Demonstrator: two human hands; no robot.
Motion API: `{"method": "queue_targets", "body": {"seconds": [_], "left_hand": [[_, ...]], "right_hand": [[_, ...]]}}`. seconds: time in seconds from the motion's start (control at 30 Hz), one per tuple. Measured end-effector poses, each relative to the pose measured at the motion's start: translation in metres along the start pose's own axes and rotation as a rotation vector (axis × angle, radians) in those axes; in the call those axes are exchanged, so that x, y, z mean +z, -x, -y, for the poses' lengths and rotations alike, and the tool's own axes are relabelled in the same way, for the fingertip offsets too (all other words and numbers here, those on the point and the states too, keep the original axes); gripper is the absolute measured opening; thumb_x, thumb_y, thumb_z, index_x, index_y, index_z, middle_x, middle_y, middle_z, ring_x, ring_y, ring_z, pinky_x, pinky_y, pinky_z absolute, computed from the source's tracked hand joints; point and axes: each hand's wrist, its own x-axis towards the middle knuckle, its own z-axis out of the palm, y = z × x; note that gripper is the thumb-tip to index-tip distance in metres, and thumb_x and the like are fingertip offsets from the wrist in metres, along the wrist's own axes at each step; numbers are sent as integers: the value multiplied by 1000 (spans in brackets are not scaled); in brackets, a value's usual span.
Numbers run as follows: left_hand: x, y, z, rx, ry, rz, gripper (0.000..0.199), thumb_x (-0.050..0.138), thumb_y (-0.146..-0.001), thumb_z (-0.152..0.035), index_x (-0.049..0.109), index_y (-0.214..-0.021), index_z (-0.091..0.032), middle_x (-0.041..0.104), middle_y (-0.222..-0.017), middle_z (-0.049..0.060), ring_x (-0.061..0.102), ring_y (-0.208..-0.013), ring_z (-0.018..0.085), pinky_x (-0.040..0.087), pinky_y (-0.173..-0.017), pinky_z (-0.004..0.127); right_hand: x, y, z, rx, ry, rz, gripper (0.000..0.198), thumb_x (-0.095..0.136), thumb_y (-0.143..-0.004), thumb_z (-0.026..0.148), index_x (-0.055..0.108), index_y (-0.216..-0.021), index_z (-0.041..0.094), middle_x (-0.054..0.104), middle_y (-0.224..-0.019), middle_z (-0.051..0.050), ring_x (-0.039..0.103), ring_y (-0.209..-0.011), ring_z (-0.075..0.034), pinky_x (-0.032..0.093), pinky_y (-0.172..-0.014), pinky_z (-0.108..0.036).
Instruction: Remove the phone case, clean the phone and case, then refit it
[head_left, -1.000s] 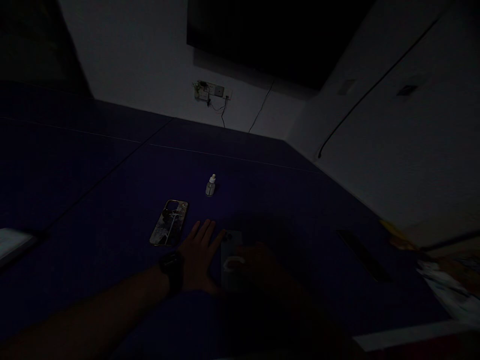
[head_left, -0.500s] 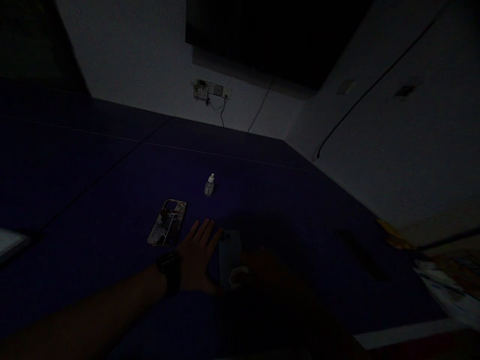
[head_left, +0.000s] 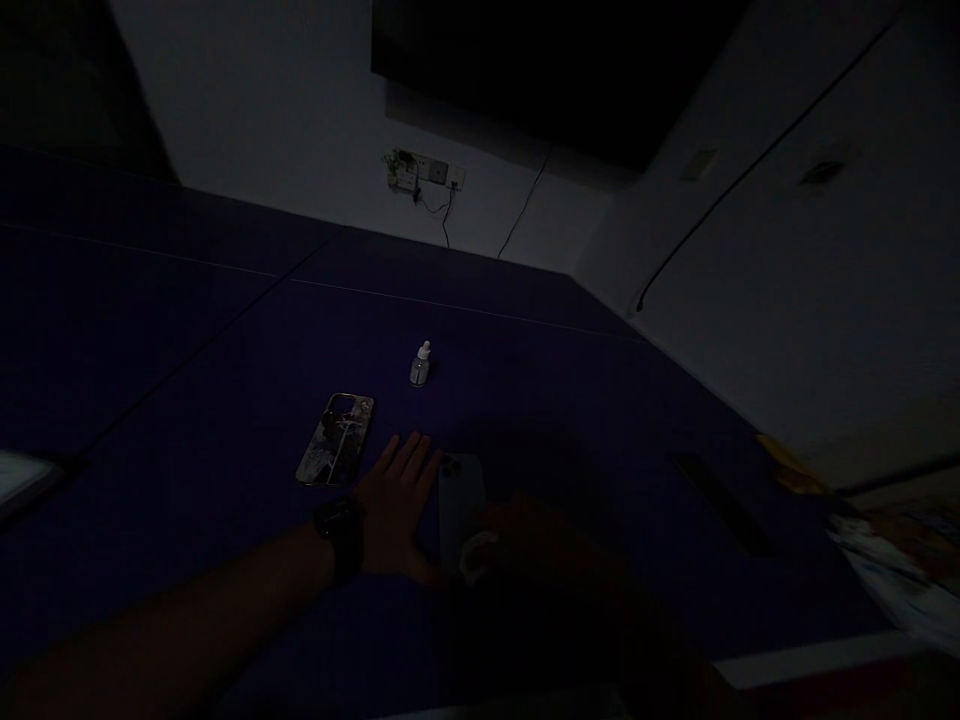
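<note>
A smartphone (head_left: 460,495) lies back side up on the dark blue surface, its camera lenses at the far left corner. My left hand (head_left: 396,508) rests flat with its fingers stretched out, touching the phone's left edge; a dark watch is on that wrist. My right hand (head_left: 517,540) is deep in shadow, closed on a small white cloth or tissue (head_left: 477,555) pressed against the lower part of the phone's back. A patterned phone case (head_left: 336,440) lies left of my left hand. Beyond the phone stands a small dropper bottle (head_left: 420,366) with a white top.
A long dark flat object (head_left: 722,503) lies on the right. Papers (head_left: 892,570) and a yellow item (head_left: 791,465) sit at the right edge. A pale-screened device (head_left: 26,478) is at the far left. Wall sockets (head_left: 427,172) with cables are at the back, below a large dark screen (head_left: 525,70).
The white cloth in my right hand has shifted very slightly on the phone's back. My left hand stays in place, and the view has tilted a little.
</note>
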Motion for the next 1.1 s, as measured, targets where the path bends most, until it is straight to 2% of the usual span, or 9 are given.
{"method": "queue_targets", "body": {"seconds": [0.2, 0.37, 0.47, 0.57, 0.67, 0.8, 0.9, 1.03, 1.1], "left_hand": [[-2, -1, 1, -3, -1, 36, 131, 48, -60, -92, 30, -150, 2, 21, -159, 30, 15, -149, 45, 5, -120, 57], [-2, 0, 1, -3, -4, 28, 126, 49, -63, -89, 29, -151, 0, 23, -159, 29, 13, -149, 45, 6, -120, 59], [-2, 0, 1, -1, -16, 27, 127, 51, -62, -88, 28, -151, -1, 22, -160, 29, 15, -149, 46, 5, -120, 58], [0, 0, 2, 0, -21, 15, 129, 52, -60, -89, 29, -151, -1, 22, -159, 29, 16, -148, 46, 5, -120, 57], [3, 0, 3, 5, -23, -4, 129, 52, -59, -90, 31, -150, -1, 24, -159, 29, 17, -148, 45, 6, -120, 56], [7, 0, 4, 10, -23, -32, 129, 52, -59, -90, 29, -151, -2, 23, -159, 28, 17, -148, 46, 6, -120, 58], [3, 1, 3, 7, -25, -12, 127, 51, -61, -89, 29, -151, -2, 23, -159, 29, 15, -149, 46, 7, -120, 59], [-3, 1, 1, -2, -26, 23, 126, 51, -62, -89, 29, -151, -3, 24, -159, 28, 16, -149, 44, 8, -120, 57], [-3, 1, 1, -3, -21, 19, 125, 51, -62, -89, 29, -151, -4, 25, -159, 27, 16, -149, 44, 8, -120, 57]], "right_hand": [[-4, -11, 12, 8, 63, -109, 30, 58, -92, 45, 72, -105, 22, 75, -97, -8, 69, -84, -22, 40, -64, -26], [-9, -3, 5, 6, 21, -27, 24, 63, -89, 40, 74, -104, 24, 76, -96, -5, 71, -81, -21, 42, -63, -24], [-5, -8, 18, -50, 150, -13, 25, 62, -88, 41, 73, -100, 22, 76, -93, -7, 71, -81, -23, 43, -64, -26], [-6, -16, 26, -19, 231, -105, 29, 61, -90, 43, 72, -103, 20, 76, -96, -10, 72, -86, -26, 44, -69, -29], [-11, -14, 13, 43, 155, -127, 27, 60, -92, 41, 72, -105, 21, 76, -99, -9, 72, -87, -24, 43, -66, -27], [-5, -4, -3, -20, 24, -27, 21, 63, -89, 40, 73, -99, 25, 77, -96, -4, 72, -83, -20, 42, -62, -23], [2, -10, 7, -37, 126, -69, 27, 60, -91, 45, 72, -101, 23, 76, -95, -6, 72, -85, -23, 45, -66, -26], [-1, -22, 18, 49, 283, -215, 37, 52, -97, 46, 68, -115, 18, 75, -103, -13, 71, -91, -26, 48, -77, -32], [-3, -22, 14, 33, 296, -176, 34, 50, -98, 42, 69, -114, 19, 75, -105, -12, 72, -91, -26, 48, -74, -31]]}}
